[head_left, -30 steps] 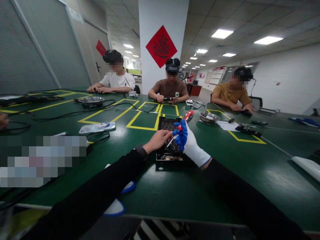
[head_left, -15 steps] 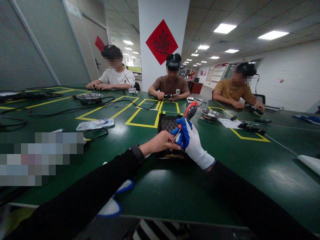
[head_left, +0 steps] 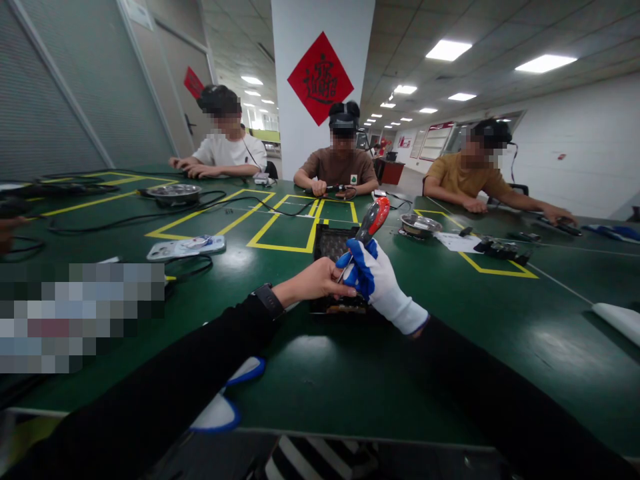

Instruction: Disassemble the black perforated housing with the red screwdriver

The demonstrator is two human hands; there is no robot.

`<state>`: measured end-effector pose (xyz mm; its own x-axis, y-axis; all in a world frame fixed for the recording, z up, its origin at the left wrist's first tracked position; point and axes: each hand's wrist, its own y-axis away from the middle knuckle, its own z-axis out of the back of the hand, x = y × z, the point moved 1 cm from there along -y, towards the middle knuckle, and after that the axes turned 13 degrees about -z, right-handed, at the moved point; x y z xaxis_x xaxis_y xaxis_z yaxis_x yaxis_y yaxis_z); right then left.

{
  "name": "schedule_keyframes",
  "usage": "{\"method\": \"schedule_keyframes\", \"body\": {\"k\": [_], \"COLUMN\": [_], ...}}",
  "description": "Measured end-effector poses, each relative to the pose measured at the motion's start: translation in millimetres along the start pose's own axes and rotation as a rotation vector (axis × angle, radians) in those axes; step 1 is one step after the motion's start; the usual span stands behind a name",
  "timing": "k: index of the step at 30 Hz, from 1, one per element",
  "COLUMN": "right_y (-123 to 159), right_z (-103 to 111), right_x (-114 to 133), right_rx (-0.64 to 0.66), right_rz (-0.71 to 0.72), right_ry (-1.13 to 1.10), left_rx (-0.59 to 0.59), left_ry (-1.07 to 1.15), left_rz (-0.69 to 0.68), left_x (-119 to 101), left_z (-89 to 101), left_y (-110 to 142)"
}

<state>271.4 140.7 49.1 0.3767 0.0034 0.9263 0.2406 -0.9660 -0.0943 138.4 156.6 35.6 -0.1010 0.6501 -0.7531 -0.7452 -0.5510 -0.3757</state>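
My right hand (head_left: 387,283), in a white glove with blue-coated fingers, is closed around a screwdriver (head_left: 373,219) with a red and black handle. The handle leans up and to the right, and the thin metal shaft slants down to the left. Bare and wearing a dark watch, my left hand (head_left: 315,281) has thumb and fingers pinched together at the lower end of the shaft. Whatever sits between those fingertips is hidden. Both hands hover over a black open case (head_left: 327,239) with a dark textured inside, which lies on the green table (head_left: 310,373).
A phone (head_left: 187,247) lies to the left, near black cables. White-blue gloves (head_left: 220,413) rest under my left forearm. Metal dishes (head_left: 420,225) (head_left: 175,194), a paper sheet (head_left: 453,241) and black parts (head_left: 503,251) lie farther off. Three people sit across the table.
The view shifts slightly, and the screwdriver handle tips a little while both hands keep their hold. The person at right stretches an arm outward. Part of another person's hand appears at the left edge.
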Motion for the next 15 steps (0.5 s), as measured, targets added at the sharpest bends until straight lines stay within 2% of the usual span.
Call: {"method": "schedule_keyframes", "body": {"k": [7,15], "right_y": [0.1,0.9], "right_z": [4.8,-1.4], "right_x": [6.1,-1.1], "right_rx": [0.161,-0.012], "right_rz": [-0.066,-0.007], "right_ry": [0.009,0.043], "left_rx": [-0.008,0.013], "left_ry": [-0.004,-0.01], "left_rz": [0.006,0.004], "left_x": [-0.4,0.3], "left_z": [1.9,0.8], "left_y": [0.8,1.5]}}
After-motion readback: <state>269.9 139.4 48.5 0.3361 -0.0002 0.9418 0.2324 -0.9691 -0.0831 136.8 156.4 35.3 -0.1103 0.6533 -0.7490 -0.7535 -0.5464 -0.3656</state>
